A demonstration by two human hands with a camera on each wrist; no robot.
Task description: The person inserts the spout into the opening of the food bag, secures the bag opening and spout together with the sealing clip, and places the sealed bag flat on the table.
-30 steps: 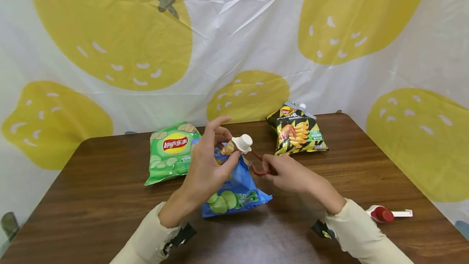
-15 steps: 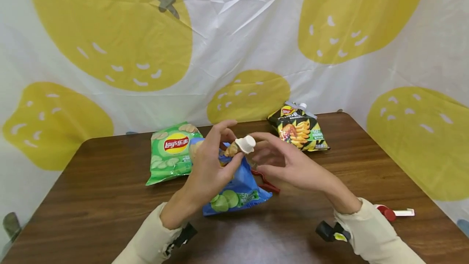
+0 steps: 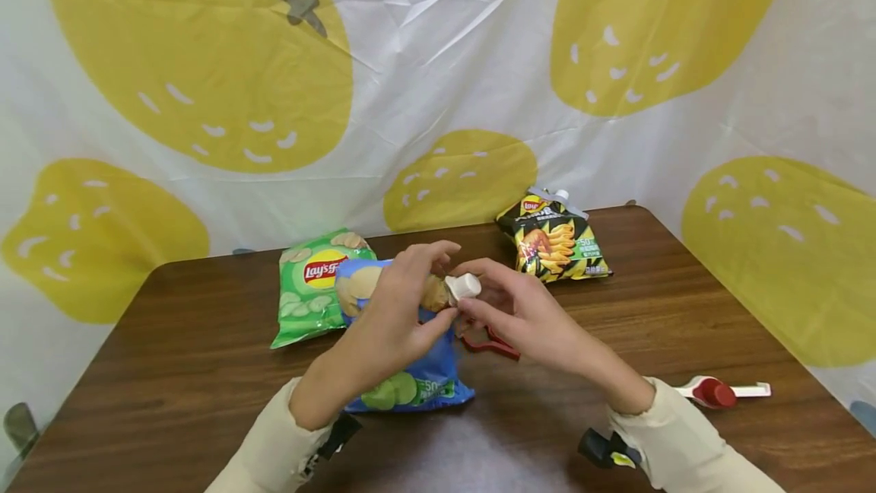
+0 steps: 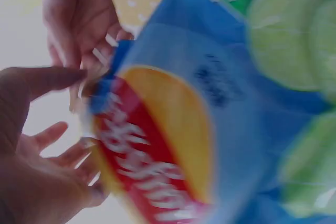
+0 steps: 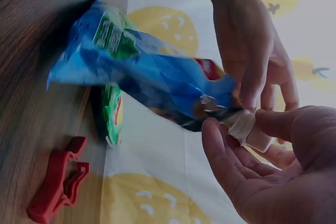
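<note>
A blue bag of chips hangs with its gathered neck upward, and a white screw cap sits on that neck. My left hand pinches the neck just below the cap. In the head view, my right hand has its thumb and fingers around the cap. From the right wrist view, the bag stretches away from the cap, which the right hand grips beside the left. A red bag clip lies on the table below; its notched jaws show in the right wrist view.
A green bag of chips lies behind at left. A black and yellow chip bag, with a grey clip and white cap on top, stands at back right. A white and red clip lies by the right forearm on the brown table.
My right hand has let go of the red clip, which lies on the table, and has moved up to the white cap. The bag's lower end has swung left.
</note>
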